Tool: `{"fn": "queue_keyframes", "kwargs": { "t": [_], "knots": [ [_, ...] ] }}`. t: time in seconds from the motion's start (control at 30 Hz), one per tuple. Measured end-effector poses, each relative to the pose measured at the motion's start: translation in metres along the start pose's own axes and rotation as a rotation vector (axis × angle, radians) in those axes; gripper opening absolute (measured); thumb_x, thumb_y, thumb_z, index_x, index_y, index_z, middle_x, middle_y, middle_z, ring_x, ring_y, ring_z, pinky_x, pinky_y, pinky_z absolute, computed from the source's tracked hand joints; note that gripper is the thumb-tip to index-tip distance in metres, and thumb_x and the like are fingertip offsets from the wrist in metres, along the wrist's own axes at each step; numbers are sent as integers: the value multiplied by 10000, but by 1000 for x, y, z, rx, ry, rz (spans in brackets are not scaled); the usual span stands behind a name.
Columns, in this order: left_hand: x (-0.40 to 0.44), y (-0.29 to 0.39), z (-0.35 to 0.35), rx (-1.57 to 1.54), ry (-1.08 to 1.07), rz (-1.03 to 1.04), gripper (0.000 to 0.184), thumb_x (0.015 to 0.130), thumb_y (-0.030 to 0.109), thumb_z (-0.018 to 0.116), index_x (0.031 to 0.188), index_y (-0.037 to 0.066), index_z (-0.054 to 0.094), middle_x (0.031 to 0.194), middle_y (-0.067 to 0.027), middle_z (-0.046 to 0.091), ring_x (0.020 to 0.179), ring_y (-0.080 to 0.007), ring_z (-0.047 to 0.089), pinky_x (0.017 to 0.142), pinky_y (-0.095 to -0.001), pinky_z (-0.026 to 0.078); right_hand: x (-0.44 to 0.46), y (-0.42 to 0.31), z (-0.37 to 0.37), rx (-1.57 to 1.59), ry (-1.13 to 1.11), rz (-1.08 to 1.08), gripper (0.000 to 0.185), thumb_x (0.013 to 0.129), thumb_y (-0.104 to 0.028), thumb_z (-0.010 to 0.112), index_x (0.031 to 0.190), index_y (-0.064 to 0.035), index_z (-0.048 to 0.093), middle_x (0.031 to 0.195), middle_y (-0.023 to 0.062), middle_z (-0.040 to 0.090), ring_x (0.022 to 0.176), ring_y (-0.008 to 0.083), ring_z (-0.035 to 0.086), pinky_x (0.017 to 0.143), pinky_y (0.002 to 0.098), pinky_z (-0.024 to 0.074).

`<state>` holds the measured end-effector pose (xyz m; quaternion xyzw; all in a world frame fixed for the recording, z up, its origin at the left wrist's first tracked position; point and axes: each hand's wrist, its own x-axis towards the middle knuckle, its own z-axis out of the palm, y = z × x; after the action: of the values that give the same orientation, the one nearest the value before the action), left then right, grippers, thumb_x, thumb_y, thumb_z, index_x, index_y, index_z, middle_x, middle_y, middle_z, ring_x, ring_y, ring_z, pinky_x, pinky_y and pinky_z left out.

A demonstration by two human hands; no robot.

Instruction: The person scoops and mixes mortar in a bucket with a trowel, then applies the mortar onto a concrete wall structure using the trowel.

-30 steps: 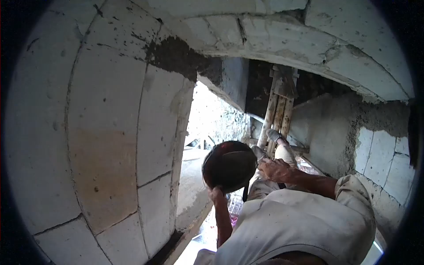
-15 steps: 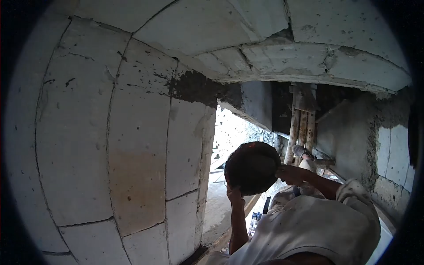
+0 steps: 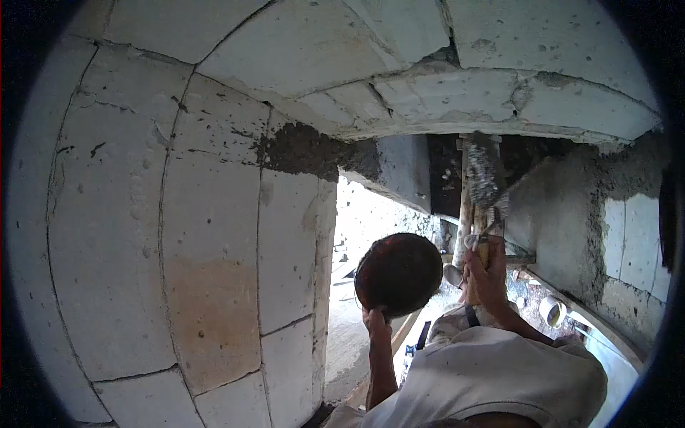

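My left hand point(image 3: 376, 321) is closed on the near rim of a round, dark mortar pan point(image 3: 398, 274), held up before my body with its dark inside facing me. To the right of the pan, my right hand point(image 3: 487, 274) wraps round the handle of a trowel point(image 3: 482, 178). Its blade points away from me toward the underside of the wall and looks grey and wet, smeared by motion, so I cannot tell how much mortar is on it.
A pale block wall point(image 3: 214, 235) stands close on the left, with a dark mortar patch point(image 3: 303, 148) near its top. Overhead hangs a block lintel point(image 3: 457, 96). Wooden poles point(image 3: 467, 207) stand ahead. A white bucket point(image 3: 552, 312) sits lower right.
My right hand has moved from the pan's right rim to the right and away from me, bringing the trowel into view. The pan stays in my left hand, and the view has shifted slightly.
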<state>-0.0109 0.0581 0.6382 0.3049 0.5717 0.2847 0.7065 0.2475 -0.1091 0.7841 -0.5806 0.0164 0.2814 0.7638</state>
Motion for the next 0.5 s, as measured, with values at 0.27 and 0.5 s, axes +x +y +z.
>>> {"fn": "queue_keyframes", "kwargs": {
  "t": [0.27,0.5],
  "knots": [
    [-41,-7,-25,60,37,123,554,704,-74,523,1236,80,509,1030,-87,631,843,-225,647,679,-332,568,79,47,261,-152,-110,-304,331,890,-148,570,1144,-26,396,972,106,489,762,213,541,632,368,452],
    [-75,-32,-59,-23,165,7,510,726,-12,552,1229,15,474,1049,-126,590,879,-242,626,724,-341,549,-35,-80,250,383,-639,-347,397,921,-172,556,1226,-29,346,985,75,477,808,170,516,667,338,445]
  ]
}}
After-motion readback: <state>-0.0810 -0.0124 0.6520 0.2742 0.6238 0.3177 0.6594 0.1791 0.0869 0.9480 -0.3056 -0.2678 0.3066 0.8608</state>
